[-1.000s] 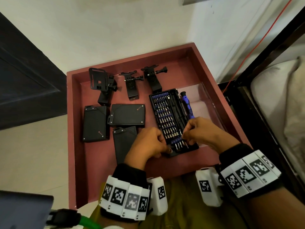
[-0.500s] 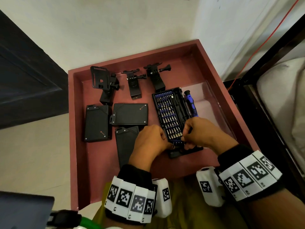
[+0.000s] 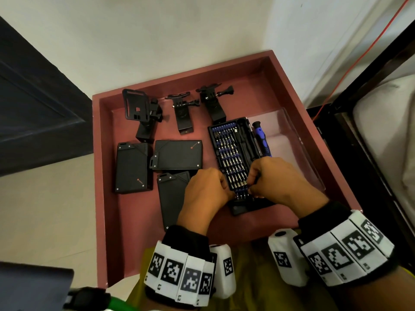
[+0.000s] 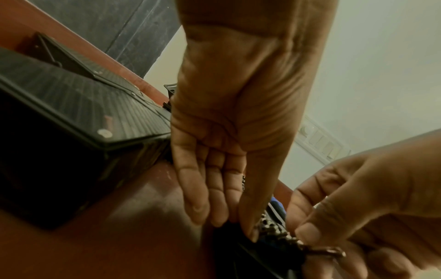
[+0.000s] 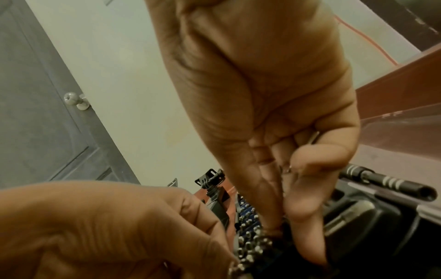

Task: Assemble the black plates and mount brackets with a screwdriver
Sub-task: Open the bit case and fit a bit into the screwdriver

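Three black plates [image 3: 132,167] [image 3: 177,154] [image 3: 170,198] lie in a red tray [image 3: 96,176]. Three black mount brackets [image 3: 143,113] [image 3: 183,113] [image 3: 213,102] stand behind them. An open bit kit [image 3: 233,149] lies to the right, with a blue screwdriver [image 3: 261,140] beside it. Both hands are at the kit's near end. My left hand [image 3: 229,194] [image 4: 226,222] rests with straight fingers and thumb on the kit's near left corner. My right hand [image 3: 251,187] pinches a small metal bit [image 4: 329,251] over the last rows. A thin metal piece [image 5: 315,136] shows among its curled fingers.
The kit's clear lid [image 3: 292,142] lies open against the tray's right wall. A bed with a dark frame [image 3: 393,131] stands right of the tray. An orange cable [image 3: 359,59] runs down the wall, and a dark door [image 3: 33,108] is on the left.
Both hands have stayed at the near end of the bit kit, with only small finger movements. The head view has shifted slightly.
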### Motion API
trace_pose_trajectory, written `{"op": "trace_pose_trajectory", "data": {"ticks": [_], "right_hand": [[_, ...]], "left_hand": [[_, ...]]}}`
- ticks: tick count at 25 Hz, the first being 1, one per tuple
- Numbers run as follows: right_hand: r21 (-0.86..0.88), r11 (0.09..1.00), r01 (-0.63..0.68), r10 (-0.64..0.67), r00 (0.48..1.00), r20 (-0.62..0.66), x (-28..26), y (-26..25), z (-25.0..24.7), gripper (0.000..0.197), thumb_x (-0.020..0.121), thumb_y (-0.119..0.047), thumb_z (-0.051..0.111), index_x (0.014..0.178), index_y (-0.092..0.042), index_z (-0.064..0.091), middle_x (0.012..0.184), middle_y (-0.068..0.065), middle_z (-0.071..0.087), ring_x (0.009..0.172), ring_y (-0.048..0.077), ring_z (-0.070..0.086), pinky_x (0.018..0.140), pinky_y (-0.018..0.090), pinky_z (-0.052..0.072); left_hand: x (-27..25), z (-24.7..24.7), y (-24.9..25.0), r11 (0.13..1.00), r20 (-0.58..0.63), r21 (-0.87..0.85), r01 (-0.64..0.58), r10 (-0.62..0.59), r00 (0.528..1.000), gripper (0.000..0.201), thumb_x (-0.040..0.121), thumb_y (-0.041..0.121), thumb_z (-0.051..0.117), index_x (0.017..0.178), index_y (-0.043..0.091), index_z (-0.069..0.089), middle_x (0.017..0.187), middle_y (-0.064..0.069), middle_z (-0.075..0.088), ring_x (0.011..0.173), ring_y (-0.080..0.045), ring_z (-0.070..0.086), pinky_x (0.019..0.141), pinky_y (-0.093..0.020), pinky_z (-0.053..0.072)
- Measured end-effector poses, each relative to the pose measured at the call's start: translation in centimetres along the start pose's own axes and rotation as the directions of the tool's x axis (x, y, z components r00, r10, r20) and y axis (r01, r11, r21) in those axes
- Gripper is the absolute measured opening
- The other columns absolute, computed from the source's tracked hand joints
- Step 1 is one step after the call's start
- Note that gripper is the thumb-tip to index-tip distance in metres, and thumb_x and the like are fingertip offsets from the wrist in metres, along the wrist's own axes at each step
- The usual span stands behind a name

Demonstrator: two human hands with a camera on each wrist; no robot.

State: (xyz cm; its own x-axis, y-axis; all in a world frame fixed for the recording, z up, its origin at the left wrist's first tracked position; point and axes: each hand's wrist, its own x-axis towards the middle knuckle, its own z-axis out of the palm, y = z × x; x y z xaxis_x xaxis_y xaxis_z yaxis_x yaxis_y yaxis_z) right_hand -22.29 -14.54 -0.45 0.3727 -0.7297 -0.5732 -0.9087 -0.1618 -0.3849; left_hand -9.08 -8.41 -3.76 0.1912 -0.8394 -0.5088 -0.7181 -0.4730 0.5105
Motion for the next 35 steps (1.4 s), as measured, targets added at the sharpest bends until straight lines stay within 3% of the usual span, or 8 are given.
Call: {"op": "trace_pose_trajectory", "data": {"ticks": [4,9,14,17,20,23,32,35], "right_hand": [[-0.081,0.997,-0.008,0.003,0.998,-0.066,-0.1,-0.3,0.2,0.016,0.082,-0.009,0.067,0.095,-0.014,0.059,0.095,0.008,0.062,0.087,0.027,0.061,0.073,0.034,0.051],[-0.134,0.991,0.028,-0.043,0.993,-0.110,0.2,-0.6,0.2,0.019,0.085,-0.005,0.060,0.099,-0.015,0.052,0.094,0.006,0.058,0.082,0.027,0.056,0.067,0.032,0.045],[-0.211,0.974,0.076,-0.099,0.990,-0.100,0.0,-0.6,-0.3,0.016,0.085,-0.005,0.057,0.091,-0.019,0.050,0.083,0.000,0.053,0.076,0.023,0.053,0.060,0.027,0.035],[-0.157,0.987,0.039,-0.040,0.999,-0.004,-0.4,0.3,-1.7,0.015,0.079,-0.019,0.070,0.086,-0.018,0.057,0.085,0.000,0.059,0.080,0.020,0.057,0.062,0.026,0.040],[-0.269,0.963,0.029,0.011,0.989,0.146,-0.8,0.5,-1.5,0.034,0.070,-0.038,0.079,0.089,-0.017,0.061,0.092,0.000,0.061,0.085,0.020,0.060,0.073,0.032,0.051],[-0.376,0.925,0.059,-0.013,0.992,0.123,-0.6,0.3,-0.8,0.038,0.071,-0.039,0.079,0.091,-0.017,0.055,0.096,0.000,0.058,0.086,0.020,0.057,0.073,0.033,0.049],[-0.358,0.933,0.039,-0.014,0.997,0.073,0.1,0.1,-0.9,0.040,0.073,-0.038,0.079,0.098,-0.016,0.057,0.103,0.004,0.060,0.097,0.025,0.060,0.075,0.033,0.047],[-0.370,0.928,0.043,-0.014,0.997,0.080,0.1,0.0,-0.9,0.041,0.072,-0.041,0.079,0.090,-0.018,0.050,0.094,0.001,0.054,0.095,0.024,0.060,0.073,0.032,0.046]], "left_hand": [[-0.1,0.2,0.2,1.000,-0.039,0.019,0.022,-0.021,0.999,0.014,0.077,0.020,0.073,0.073,0.008,0.068,0.077,-0.007,0.066,0.076,-0.024,0.064,0.059,-0.028,0.041],[-0.3,0.1,0.6,0.998,-0.052,0.043,0.046,-0.044,0.998,0.023,0.077,0.025,0.072,0.061,0.015,0.057,0.077,-0.005,0.062,0.081,-0.025,0.063,0.061,-0.028,0.039],[-0.5,0.2,0.8,0.993,-0.033,0.103,0.054,-0.051,0.998,0.035,0.079,0.034,0.069,0.061,0.017,0.044,0.078,-0.005,0.054,0.088,-0.030,0.063,0.062,-0.030,0.037],[-0.4,0.5,0.7,0.988,-0.051,0.149,0.039,-0.032,0.998,0.028,0.080,0.039,0.067,0.075,0.013,0.058,0.092,-0.010,0.064,0.093,-0.032,0.063,0.065,-0.030,0.040],[-0.2,0.7,0.6,0.984,-0.065,0.170,0.044,-0.033,0.997,0.030,0.081,0.042,0.067,0.085,0.012,0.065,0.097,-0.010,0.066,0.095,-0.031,0.062,0.067,-0.031,0.041],[-0.2,0.7,0.5,0.985,-0.049,0.166,0.055,-0.048,0.998,0.029,0.082,0.042,0.066,0.081,0.013,0.062,0.097,-0.010,0.065,0.095,-0.030,0.062,0.067,-0.030,0.041],[-0.4,0.3,0.7,0.985,-0.024,0.167,0.048,-0.045,0.999,0.030,0.081,0.041,0.066,0.075,0.014,0.054,0.094,-0.010,0.064,0.092,-0.030,0.062,0.064,-0.029,0.038],[-0.3,-0.1,0.7,0.990,-0.003,0.130,0.050,-0.050,0.999,0.031,0.080,0.040,0.068,0.069,0.014,0.054,0.079,-0.004,0.060,0.083,-0.025,0.061,0.061,-0.028,0.037]]}}
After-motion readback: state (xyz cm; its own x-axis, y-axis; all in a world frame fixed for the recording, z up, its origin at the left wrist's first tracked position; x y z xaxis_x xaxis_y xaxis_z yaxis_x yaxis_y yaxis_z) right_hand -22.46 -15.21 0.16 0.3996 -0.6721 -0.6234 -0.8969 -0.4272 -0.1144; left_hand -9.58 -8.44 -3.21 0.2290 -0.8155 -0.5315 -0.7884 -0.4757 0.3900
